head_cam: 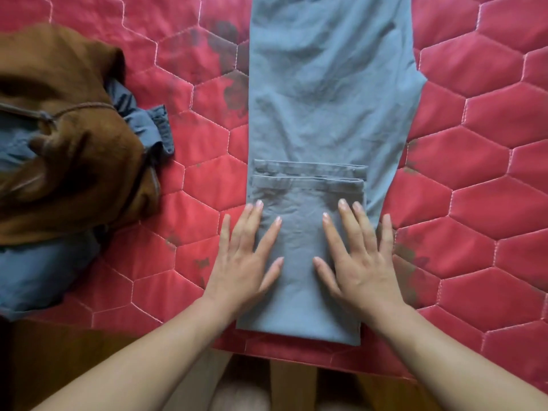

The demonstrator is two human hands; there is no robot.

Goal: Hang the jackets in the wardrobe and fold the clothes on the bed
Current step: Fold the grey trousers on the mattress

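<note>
Red quilted bedcover [474, 161], stitched in hexagons and marked with dark smudges, spreads under and around both hands and fills nearly the whole view; its near edge runs just behind the wrists, with wooden floor showing below it.

Next in size are the grey-blue trousers [329, 93], laid flat on the cover and stretching straight away from the hands to the top of the picture. Their lower legs are folded back toward the body, so the two hems [308, 176] lie side by side as a doubled band just beyond the fingertips, and the fold edge sits beneath the wrists near the edge of the bed.

Well to the left of the left hand lies a heap of clothes: a brown garment [62, 149] with a thin drawstring across it, draped over crumpled blue-grey clothing [38, 274] that pokes out at the heap's right side and near end.

The left hand [246, 262] lies palm down with fingers spread on the left part of the folded trouser legs, its little finger reaching onto the red cover. The right hand [361, 262] lies the same way on the right part, its little finger off the cloth's edge. Both hands are flat and open, gripping nothing, with a strip of cloth between the thumbs.
</note>
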